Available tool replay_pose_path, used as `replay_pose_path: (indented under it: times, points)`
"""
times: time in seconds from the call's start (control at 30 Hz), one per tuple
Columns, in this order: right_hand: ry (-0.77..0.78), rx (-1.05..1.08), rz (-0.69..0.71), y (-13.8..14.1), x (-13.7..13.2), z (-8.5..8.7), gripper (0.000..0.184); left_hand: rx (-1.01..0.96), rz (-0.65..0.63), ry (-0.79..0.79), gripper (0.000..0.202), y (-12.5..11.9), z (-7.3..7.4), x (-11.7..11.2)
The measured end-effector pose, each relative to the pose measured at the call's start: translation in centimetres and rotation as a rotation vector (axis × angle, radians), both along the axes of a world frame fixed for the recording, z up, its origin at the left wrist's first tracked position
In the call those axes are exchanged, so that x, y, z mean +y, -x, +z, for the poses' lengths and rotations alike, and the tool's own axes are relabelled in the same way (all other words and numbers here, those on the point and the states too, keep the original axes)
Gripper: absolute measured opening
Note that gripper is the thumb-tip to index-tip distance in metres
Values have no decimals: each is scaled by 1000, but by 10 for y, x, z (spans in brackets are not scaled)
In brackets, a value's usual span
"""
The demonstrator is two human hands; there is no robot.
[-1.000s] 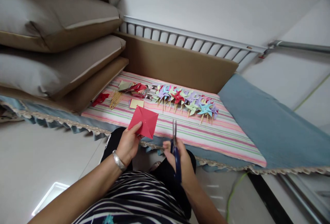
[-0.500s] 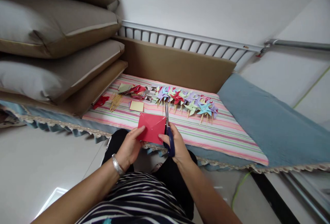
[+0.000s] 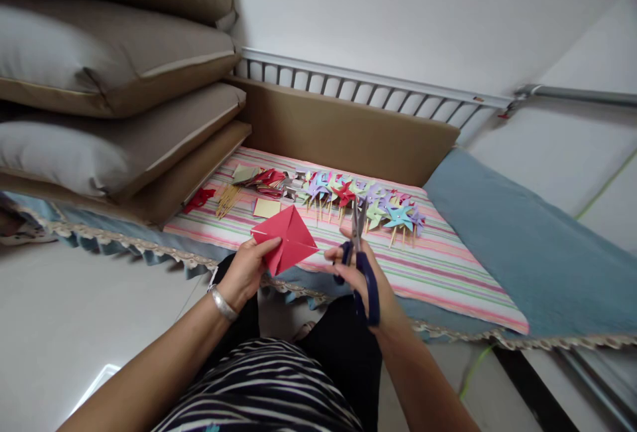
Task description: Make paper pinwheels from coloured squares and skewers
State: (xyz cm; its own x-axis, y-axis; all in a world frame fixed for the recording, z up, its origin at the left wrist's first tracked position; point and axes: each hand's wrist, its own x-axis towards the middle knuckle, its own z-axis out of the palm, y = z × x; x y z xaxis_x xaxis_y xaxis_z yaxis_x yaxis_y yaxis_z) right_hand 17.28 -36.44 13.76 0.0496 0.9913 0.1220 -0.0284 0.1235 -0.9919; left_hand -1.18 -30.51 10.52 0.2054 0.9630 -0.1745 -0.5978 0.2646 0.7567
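A square of red paper (image 3: 290,236), turned corner-up with slits running in from its corners, is pinched in my left hand (image 3: 247,266). To its right, apart from the paper, my right hand (image 3: 371,279) grips dark-blue-handled scissors (image 3: 367,279), their blades pointing away from me and slightly parted. Beyond the hands, paper pinwheels on sticks (image 3: 358,200) in several colours lie in a long cluster. Nearer my left hand are a small stack of pale yellow paper (image 3: 267,208), a bundle of wooden sticks (image 3: 227,201) and red paper pieces (image 3: 200,200).
Everything lies on a striped cloth (image 3: 448,279) over a blue-covered bed (image 3: 527,239). Large cushions (image 3: 114,73) are piled at the left. A brown panel (image 3: 343,130) stands along the back, before a white radiator (image 3: 368,80).
My right hand has drawn the scissors away to the right, and their blades have parted. In my left hand the red paper has turned from edge-up to corner-up.
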Motion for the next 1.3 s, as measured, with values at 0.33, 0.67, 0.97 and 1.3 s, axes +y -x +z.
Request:
replay_pose_path:
  times: [0.33, 0.67, 0.97, 1.3]
  points:
    - [375, 11, 289, 38, -48, -39, 51, -130, 156, 59, 21, -15, 7, -6]
    - [385, 18, 272, 39, -45, -42, 47, -121, 175, 55, 23, -21, 6, -10]
    - [391, 2, 239, 40, -45, -41, 48, -151, 148, 43, 24, -22, 6, -12]
    - [390, -50, 211, 40, -43, -47, 43, -187, 161, 44, 20, -24, 5, -12]
